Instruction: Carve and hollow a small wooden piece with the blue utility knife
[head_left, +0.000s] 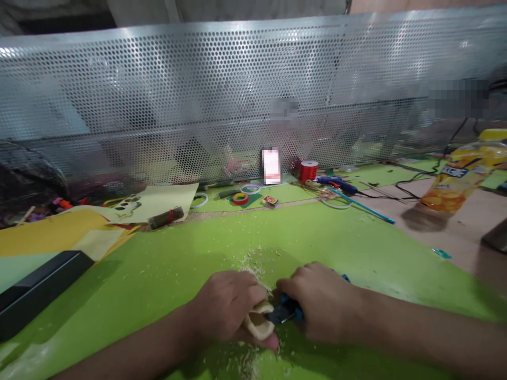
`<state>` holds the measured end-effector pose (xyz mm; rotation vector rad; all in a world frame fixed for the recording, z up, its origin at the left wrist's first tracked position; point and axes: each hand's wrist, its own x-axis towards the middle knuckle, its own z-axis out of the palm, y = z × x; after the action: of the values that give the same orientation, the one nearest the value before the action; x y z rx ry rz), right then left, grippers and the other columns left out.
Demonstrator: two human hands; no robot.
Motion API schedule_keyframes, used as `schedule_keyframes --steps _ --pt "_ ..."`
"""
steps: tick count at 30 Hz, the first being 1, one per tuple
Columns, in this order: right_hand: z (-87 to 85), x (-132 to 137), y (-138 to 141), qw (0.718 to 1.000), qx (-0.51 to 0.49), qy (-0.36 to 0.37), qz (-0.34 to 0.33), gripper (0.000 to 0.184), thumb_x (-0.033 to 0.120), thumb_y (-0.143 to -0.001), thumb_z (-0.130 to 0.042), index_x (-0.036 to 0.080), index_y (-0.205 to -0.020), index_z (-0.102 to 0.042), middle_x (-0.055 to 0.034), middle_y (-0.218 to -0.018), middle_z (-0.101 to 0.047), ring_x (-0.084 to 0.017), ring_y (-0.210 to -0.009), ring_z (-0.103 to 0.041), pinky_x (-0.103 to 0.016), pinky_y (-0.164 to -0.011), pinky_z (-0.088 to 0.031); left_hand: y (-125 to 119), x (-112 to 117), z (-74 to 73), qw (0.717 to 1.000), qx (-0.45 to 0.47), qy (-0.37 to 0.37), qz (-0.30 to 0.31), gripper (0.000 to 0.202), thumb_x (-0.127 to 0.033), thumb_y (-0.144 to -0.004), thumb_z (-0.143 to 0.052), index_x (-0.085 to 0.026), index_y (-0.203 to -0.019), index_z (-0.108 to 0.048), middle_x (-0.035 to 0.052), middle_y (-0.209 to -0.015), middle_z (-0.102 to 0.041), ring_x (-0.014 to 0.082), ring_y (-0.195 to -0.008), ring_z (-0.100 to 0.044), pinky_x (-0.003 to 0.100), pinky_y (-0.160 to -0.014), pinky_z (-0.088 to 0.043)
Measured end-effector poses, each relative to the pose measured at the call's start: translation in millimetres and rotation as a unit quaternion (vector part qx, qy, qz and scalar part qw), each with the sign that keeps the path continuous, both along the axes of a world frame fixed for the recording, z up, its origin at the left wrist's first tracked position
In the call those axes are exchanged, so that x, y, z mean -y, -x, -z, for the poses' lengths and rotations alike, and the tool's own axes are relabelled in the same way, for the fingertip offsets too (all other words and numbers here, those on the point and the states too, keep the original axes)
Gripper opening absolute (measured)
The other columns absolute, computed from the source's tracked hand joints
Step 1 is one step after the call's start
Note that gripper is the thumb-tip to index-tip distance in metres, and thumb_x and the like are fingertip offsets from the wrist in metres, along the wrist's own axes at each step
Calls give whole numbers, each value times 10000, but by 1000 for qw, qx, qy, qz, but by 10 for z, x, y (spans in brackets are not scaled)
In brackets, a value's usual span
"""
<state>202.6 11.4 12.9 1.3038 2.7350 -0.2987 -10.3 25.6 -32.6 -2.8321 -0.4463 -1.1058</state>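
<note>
My left hand [233, 301] is closed around a pale, hollow piece [259, 326] that looks like a short tube, its open end turned up and toward the right. Its material is not clear. My right hand [320, 301] grips a blue-and-black hand tool [288, 311] that looks like pliers. The tool's dark tip meets the right rim of the hollow piece; most of the handle is hidden in my fingers. Pale shavings [251, 261] lie scattered on the green sheet [170, 269] beyond and beneath both hands.
Behind stands a perforated metal screen [222, 95]. Before it are a red spool [309, 171], tape rolls [240, 198], a small brown tube [166, 217] and a blue glue gun [336, 184]. A drink bottle [455, 177] stands right; a black box-like object [43, 285] lies left.
</note>
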Motion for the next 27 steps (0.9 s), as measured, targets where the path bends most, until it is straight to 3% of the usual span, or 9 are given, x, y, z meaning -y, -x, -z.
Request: schedule_keyframes --steps 6,12,21,27 --pt "-29 -24 -65 1000 -12 7 -16 240 220 -575 -561 213 -779 -689 -56 -644 -699 -215 -535 -619 -271 -466 -284 -9 -21 19 999 15 45 21 454 -636 -878 -510 -191 -957 -475 -41 -660 -576 105 -520 -500 226 -493 -351" --pt "-133 -47 -93 998 0 45 -38 231 209 -573 -572 201 -767 -698 -65 -650 -701 -194 -536 -600 -256 -469 -306 5 -7 26 999 7 37 27 435 -609 -884 -531 -184 -961 -483 -31 -668 -582 107 -538 -504 229 -522 -369" --pt "-94 -63 -119 999 -9 28 -38 215 228 -568 -574 199 -749 -686 -60 -626 -691 -187 -517 -585 -251 -460 -299 20 -12 16 999 11 27 19 429 -604 -899 -508 -182 -967 -480 -20 -676 -590 112 -537 -511 230 -507 -369" --pt "-85 -53 -72 998 -2 53 -34 242 224 -563 -571 200 -760 -709 -63 -641 -702 -201 -534 -608 -255 -460 -311 11 -8 8 999 5 -1 34 434 -592 -890 -534 -166 -961 -489 -13 -658 -583 121 -546 -519 238 -510 -391"
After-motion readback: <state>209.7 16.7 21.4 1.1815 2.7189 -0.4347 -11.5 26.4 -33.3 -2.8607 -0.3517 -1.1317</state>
